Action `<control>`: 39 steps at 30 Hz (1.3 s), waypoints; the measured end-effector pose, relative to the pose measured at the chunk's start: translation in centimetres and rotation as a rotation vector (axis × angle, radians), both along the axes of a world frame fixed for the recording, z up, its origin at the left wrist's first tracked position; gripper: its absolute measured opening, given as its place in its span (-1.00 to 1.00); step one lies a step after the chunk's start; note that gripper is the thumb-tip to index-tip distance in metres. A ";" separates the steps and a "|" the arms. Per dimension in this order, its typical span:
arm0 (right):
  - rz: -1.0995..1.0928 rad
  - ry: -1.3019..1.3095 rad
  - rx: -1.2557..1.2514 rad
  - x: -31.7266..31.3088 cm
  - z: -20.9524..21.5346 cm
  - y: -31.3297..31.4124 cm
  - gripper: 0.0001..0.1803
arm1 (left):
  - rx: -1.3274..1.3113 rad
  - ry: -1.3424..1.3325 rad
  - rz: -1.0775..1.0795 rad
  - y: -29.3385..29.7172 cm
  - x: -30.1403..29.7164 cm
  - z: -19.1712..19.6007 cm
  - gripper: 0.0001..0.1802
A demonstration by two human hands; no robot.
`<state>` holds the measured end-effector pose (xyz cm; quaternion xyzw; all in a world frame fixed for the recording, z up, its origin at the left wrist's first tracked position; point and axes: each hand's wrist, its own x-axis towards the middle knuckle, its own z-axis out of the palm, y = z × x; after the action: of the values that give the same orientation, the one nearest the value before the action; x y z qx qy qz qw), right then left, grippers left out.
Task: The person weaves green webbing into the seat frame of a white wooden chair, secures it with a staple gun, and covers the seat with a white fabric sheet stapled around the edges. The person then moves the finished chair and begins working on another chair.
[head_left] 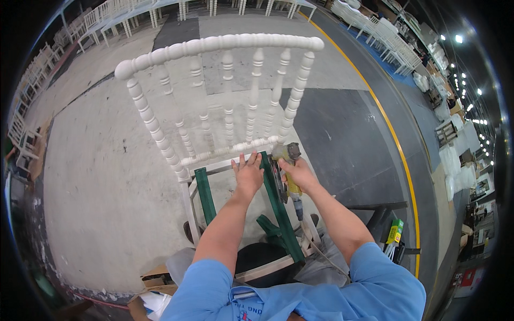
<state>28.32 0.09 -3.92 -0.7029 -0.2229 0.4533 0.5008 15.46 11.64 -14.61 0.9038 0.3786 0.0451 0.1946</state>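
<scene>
A white chair with a turned-spindle back (227, 69) stands in front of me, its backrest away from me. Two dark green webbing straps run front to back over the seat frame, a left strap (205, 193) and a right strap (281, 214). My left hand (249, 174) lies with fingers spread on the rear seat rail, fingertips beside the right strap's far end. My right hand (301, 175) grips a yellow-green air staple gun (293, 188), its dark magazine alongside that strap. Whether its nose touches the strap is hidden.
A loose green strap piece (270, 227) hangs inside the seat frame. The air hose (321, 249) trails toward me on the right. A green-yellow box (395, 231) sits at my right, an open carton (155, 281) at lower left. White chairs (128, 16) line the far side.
</scene>
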 end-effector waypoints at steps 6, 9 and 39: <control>0.066 -0.141 0.028 -0.4 -4.4 3.2 -0.62 | -0.024 0.012 0.029 0.2 -0.2 -0.4 -0.25; 0.033 -0.225 0.007 -0.3 -5.3 3.5 -0.64 | -0.045 -0.009 0.025 0.1 -0.1 -0.5 -0.25; 0.033 -0.217 0.021 -0.2 -6.3 4.1 -0.74 | -0.896 -0.789 0.588 -2.5 1.5 -6.0 -0.79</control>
<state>28.13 4.23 -10.20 -0.7390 -0.2920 0.3802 0.4734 16.95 9.09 -20.60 0.5103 0.4920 0.2619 0.6550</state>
